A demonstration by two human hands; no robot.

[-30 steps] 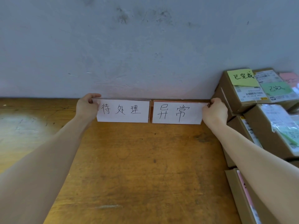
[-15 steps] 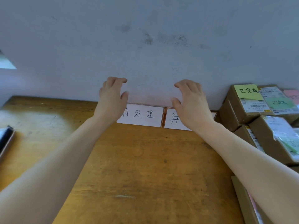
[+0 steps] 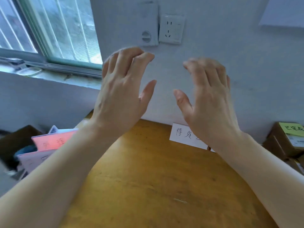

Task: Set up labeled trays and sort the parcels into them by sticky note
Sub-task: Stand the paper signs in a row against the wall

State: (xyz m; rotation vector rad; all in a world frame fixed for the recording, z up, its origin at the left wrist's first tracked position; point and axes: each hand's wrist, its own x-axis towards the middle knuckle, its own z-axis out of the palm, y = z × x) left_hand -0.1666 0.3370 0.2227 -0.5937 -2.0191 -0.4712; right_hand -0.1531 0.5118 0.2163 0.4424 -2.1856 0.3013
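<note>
My left hand [image 3: 121, 94] and my right hand [image 3: 209, 102] are raised in the air above the wooden table [image 3: 148, 186], fingers loosely bent, holding nothing. A white label card [image 3: 181, 134] with handwritten characters leans against the wall at the table's back edge; my right wrist hides its right half and most of the second card beside it. Brown cardboard parcels [image 3: 279, 145] sit at the far right, the top one bearing a yellow-green sticky note [image 3: 292, 131].
Left of the table, lower down, stand pink and orange trays or folders [image 3: 49, 142] with writing, blurred. A window [image 3: 49, 30] is at the upper left. A wall socket [image 3: 171, 28] and a switch plate [image 3: 148, 23] are above the hands.
Both hands let go of the two label cards and rose away from them. The view swung up and to the left, bringing the window and the trays into sight.
</note>
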